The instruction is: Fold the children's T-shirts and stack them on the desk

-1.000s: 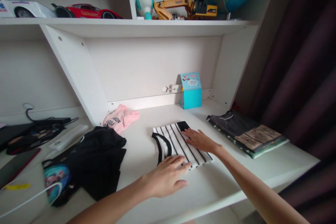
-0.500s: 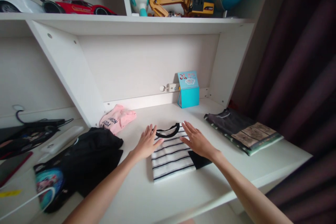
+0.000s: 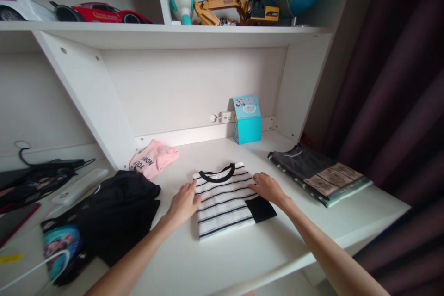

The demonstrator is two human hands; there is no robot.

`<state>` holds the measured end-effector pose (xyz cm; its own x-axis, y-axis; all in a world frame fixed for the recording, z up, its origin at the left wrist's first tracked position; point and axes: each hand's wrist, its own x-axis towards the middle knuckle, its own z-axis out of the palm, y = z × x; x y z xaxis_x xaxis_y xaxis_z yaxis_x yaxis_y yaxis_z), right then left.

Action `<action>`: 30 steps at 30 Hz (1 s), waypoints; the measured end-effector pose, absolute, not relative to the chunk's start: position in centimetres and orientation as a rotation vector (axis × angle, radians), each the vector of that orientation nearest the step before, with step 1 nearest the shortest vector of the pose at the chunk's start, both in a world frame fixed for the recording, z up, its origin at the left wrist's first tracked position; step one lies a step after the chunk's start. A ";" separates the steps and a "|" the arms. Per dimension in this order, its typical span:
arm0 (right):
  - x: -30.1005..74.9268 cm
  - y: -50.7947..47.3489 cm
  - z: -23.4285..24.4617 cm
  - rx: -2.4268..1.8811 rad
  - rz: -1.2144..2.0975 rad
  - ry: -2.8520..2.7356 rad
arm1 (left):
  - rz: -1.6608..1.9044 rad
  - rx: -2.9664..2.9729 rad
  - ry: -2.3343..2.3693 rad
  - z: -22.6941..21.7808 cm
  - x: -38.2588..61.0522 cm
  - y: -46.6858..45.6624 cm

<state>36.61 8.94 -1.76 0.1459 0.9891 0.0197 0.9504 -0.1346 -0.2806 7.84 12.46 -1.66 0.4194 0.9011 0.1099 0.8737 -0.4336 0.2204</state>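
White striped T-shirt [image 3: 224,199] lies folded flat on the white counter [image 3: 243,259], between a black garment [image 3: 121,208] and a folded dark garment [image 3: 308,166]. The left hand [image 3: 182,204] keeps an open grip, its fingertips at the shirt's left edge. The right hand [image 3: 268,189] rests open on the shirt's right side, pinching nothing.

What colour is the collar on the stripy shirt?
The collar of the striped shirt is black, seen best in the head view.
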 end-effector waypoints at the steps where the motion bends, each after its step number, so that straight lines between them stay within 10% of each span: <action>1: 36.7 9.0 -1.9 -2.202 0.266 -1.892 | 0.339 2.520 1.563 -1.7 7.7 12.2; 19: 38.7 8.5 -2.6 -2.105 0.428 -1.832 | 0.860 1.138 1.188 -1.0 10.3 8.3; 30: 50.3 8.5 3.6 -2.150 0.041 -1.657 | 1.052 1.555 0.954 2.6 22.2 9.1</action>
